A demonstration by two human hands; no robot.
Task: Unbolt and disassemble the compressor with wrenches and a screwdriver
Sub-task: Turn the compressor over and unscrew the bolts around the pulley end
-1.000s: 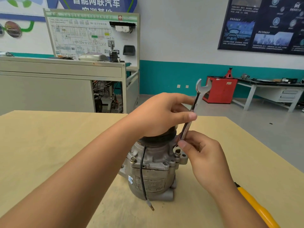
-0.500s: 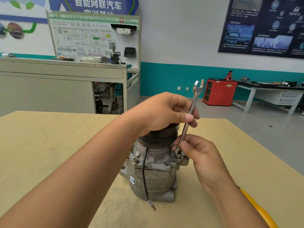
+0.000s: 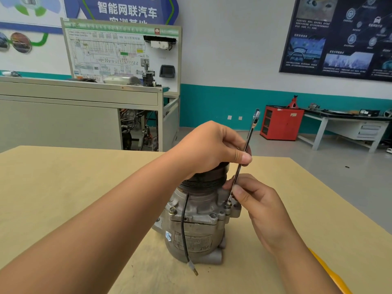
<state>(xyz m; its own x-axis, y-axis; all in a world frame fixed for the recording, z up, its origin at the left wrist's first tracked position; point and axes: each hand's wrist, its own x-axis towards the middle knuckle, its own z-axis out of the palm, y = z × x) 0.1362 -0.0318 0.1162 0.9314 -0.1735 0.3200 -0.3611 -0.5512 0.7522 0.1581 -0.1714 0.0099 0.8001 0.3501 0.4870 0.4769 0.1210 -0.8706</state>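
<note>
Workshop walls, white above a teal band, close off the far side, with a dark poster [image 3: 339, 35] high on the right. At far left stands a long grey training bench [image 3: 63, 115] topped by a wiring-diagram board [image 3: 118, 54]. Far right sit a red cabinet [image 3: 282, 122] and a grey workbench [image 3: 347, 124].

Nearest is a tan table [image 3: 63, 187], and the compressor [image 3: 197, 230] stands on end at its middle, dark pulley uppermost and grey cast body below. A black wire [image 3: 184, 225] hangs down the near face of the body, its end lying on the tabletop.

Reaching in from the near left, the left hand [image 3: 210, 147] sits over the pulley and pinches the upper shaft of a wrench [image 3: 251, 132] between thumb and curled fingers. From the near right, the right hand [image 3: 261, 206] pinches the lower shaft between thumb and fingertips, close beside the compressor. Almost upright, the wrench leans slightly right, its open-jawed end up and its lower end seated on a bolt [image 3: 228, 204] at the right flange of the body. Part of a yellow object [image 3: 331, 272] lies at the near right edge.
</note>
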